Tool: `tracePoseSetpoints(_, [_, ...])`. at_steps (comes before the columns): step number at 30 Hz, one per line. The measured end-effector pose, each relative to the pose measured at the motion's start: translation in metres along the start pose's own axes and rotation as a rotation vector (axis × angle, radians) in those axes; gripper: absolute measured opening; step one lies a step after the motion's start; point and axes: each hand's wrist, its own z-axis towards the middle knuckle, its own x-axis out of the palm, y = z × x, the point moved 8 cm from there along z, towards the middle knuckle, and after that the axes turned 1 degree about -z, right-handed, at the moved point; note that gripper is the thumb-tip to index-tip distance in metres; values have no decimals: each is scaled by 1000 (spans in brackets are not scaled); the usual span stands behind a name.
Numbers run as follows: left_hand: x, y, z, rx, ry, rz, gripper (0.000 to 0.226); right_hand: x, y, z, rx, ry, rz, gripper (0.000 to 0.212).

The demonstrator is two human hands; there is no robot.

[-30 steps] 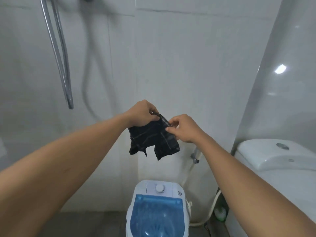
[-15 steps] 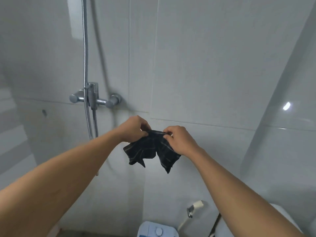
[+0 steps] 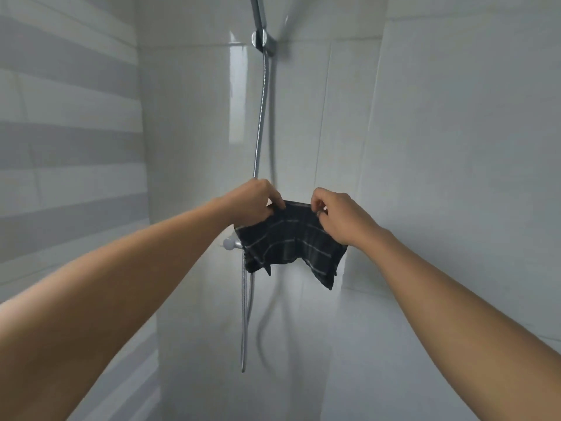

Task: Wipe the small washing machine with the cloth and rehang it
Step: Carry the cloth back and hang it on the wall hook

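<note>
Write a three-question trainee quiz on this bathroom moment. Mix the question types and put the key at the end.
1. True or false: both hands grip the top edge of the dark checked cloth.
2. Multiple choice: what shows partly hidden just behind the cloth's lower left side? A) a toilet tank B) the chrome shower tap C) a towel rail
3. Fill in: the shower hose runs down from a wall ____ near the top of the picture.

Key:
1. True: the left hand and right hand each pinch the cloth's upper edge.
2. B
3. bracket
</note>
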Motion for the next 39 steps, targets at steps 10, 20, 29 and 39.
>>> tracePoseSetpoints(10, [-35, 208, 20, -95, 110, 205, 51, 122, 110, 160, -179, 102, -32, 31])
tracePoseSetpoints(20, [45, 408, 18, -240, 308, 182, 49, 325, 165, 231, -206, 314, -81, 43])
tracePoseSetpoints(29, [161, 499, -18, -355, 380, 65, 49, 450, 175, 210, -299, 414, -263, 22])
tracePoseSetpoints(39, [204, 519, -6, -381, 266, -32, 41, 480, 163, 219, -231, 402, -420, 43])
